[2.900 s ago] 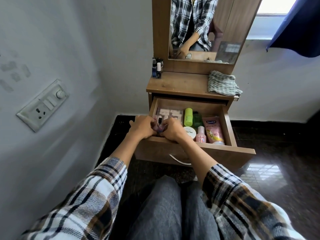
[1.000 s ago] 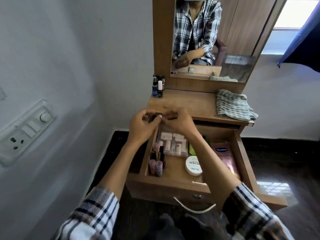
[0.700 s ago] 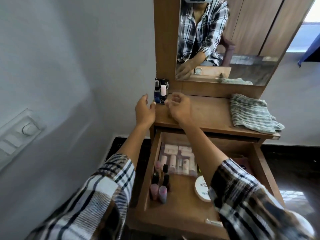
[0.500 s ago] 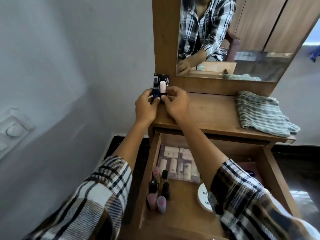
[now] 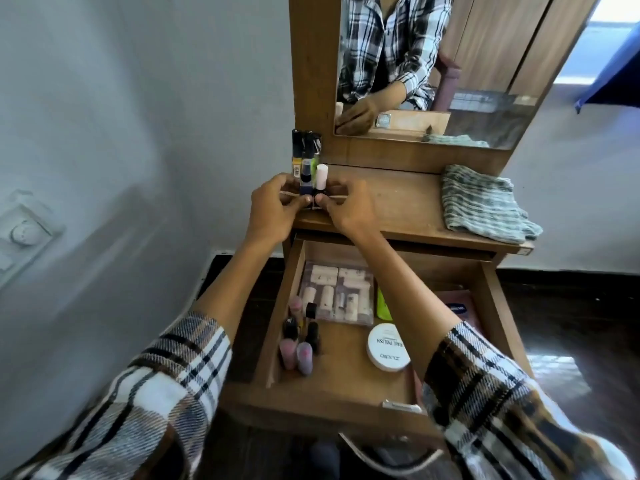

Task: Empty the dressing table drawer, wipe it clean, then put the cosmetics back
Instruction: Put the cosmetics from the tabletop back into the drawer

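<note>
The dressing table's drawer (image 5: 277,323) is pulled open below me. It holds several nail polish bottles (image 5: 298,344), a clear pack of small tubes (image 5: 337,296), a white round jar (image 5: 386,346), a green tube (image 5: 382,303) and a pink tube (image 5: 457,306) half hidden by my right arm. Both hands are up on the tabletop (image 5: 398,206) at its back left corner. My left hand (image 5: 273,213) pinches the base of a dark blue bottle (image 5: 305,180). My right hand (image 5: 349,209) pinches the base of a white-capped bottle (image 5: 321,176). Both bottles stand upright, side by side.
More small bottles (image 5: 301,147) stand behind them against the mirror frame. A folded striped cloth (image 5: 485,202) lies on the tabletop's right side. The mirror (image 5: 433,64) rises behind. A wall with a switch plate (image 5: 24,233) is close on the left.
My hands rose out of the drawer's front left with small bottles and moved to the tabletop's back left corner. For the last half second they have stayed there.
</note>
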